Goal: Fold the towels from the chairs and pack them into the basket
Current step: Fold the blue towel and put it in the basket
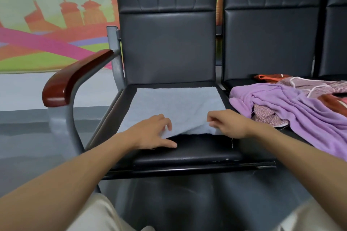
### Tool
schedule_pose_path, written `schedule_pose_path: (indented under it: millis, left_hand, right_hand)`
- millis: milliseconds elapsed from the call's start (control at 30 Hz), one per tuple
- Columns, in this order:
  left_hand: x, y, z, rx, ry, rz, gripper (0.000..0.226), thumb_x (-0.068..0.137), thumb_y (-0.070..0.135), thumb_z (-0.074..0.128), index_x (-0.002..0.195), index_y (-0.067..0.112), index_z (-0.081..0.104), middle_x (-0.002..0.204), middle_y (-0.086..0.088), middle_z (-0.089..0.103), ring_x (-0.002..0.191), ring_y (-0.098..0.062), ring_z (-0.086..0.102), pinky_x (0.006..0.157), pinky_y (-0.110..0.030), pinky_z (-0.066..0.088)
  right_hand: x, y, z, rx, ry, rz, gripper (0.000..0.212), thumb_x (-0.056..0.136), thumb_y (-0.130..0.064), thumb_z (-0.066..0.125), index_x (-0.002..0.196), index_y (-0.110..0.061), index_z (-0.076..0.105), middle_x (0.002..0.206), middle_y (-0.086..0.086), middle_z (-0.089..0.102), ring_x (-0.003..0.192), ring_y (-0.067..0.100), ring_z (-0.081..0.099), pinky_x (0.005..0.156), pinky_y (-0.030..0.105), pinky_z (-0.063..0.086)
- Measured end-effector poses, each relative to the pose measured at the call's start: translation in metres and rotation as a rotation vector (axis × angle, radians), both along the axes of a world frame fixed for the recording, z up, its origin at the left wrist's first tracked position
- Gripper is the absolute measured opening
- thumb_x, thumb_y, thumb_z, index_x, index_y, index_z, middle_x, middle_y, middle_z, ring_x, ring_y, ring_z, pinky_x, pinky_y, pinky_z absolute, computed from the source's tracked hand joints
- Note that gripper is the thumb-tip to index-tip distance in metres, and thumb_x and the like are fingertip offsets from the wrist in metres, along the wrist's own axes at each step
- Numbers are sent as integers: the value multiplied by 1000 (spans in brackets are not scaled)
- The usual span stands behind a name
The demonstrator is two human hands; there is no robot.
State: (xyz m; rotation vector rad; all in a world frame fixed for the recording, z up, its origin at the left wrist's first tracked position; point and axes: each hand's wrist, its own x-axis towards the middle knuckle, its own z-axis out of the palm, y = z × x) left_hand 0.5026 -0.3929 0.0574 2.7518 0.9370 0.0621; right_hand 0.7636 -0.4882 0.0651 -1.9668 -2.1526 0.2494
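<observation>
Where the pale towel (174,105) lies: flat on the chair seat (187,150), with its near hem lifted a little off the cushion.
Left hand (150,133): fingers spread, tips resting on the near-left hem; thumb stretched out on the bare seat.
Right hand (229,124): fingers curled together, pinching the near-right hem.
Handling: we judge it light, thin and limp; it will sag between grips. Not slippery, nothing fragile.
Hold: we'd take the two near corners and carry them to the far edge.
Other towels: purple towel (300,110) heaped on the neighbouring chair (270,39), touching a patterned cloth (264,114); looks thicker and fluffier.
Hidden: basket not in view; right thumb's contact sits under the cloth; we can't count the heap, which is cut off at the right.
</observation>
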Motion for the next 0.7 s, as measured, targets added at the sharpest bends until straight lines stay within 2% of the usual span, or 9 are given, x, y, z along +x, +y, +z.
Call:
schedule_pose_path:
  millis: [100,167,267,367,433,533,600,700]
  left_hand:
    - [13,1,0,51,11,-29,35,82,55,65,93,29,44,95,12,42,85,-11,46,75,-29,39]
    - [15,5,-1,95,-26,-25,25,89,42,64,87,29,41,88,12,39,82,-13,44,72,-28,35]
    - [9,10,-1,168,-64,16,22,91,24,63,89,29,42,89,9,39,84,-15,43,74,-27,35]
    - [-6,17,0,213,-90,98,17,88,19,64,95,26,50,92,9,42,85,-15,45,74,-26,35]
    - [-18,19,3,247,-108,168,16,87,21,67,96,24,55,92,8,47,86,-17,49,76,-28,40]
    - [-33,18,11,239,-163,278,17,83,23,72,89,25,56,89,6,56,86,-20,56,76,-32,47]
    - [-39,15,16,209,-210,324,21,81,17,72,85,28,55,86,7,60,83,-20,58,73,-32,48]
    - [-46,10,18,200,-257,339,22,83,3,60,89,24,58,87,7,62,82,-18,59,72,-32,49]
  right_hand:
    - [4,0,3,33,72,-59,10,100,-17,43,90,-16,44,70,-9,46,65,10,42,62,27,29]
    - [6,1,4,40,110,-109,10,99,-13,42,90,-15,43,68,-9,43,63,13,39,58,27,30]
    - [5,0,9,94,183,-185,20,95,-8,41,77,-17,41,68,-7,42,70,17,37,66,33,35]
    - [8,-4,13,129,160,-232,23,95,-25,43,80,-13,54,73,-5,54,75,16,43,79,34,40]
    - [11,-7,13,88,159,-221,24,93,-28,48,77,-13,58,75,-2,58,79,14,47,76,29,41]
    - [21,-7,6,67,37,-226,27,94,-22,53,67,-17,52,67,-7,46,84,19,47,65,28,34]
    - [23,-4,1,126,-20,-268,22,95,-28,53,81,-12,63,68,-10,40,92,22,48,74,29,38]
    - [16,1,-5,198,-110,-320,30,96,-38,49,97,-13,66,68,-10,34,105,29,49,85,32,42]
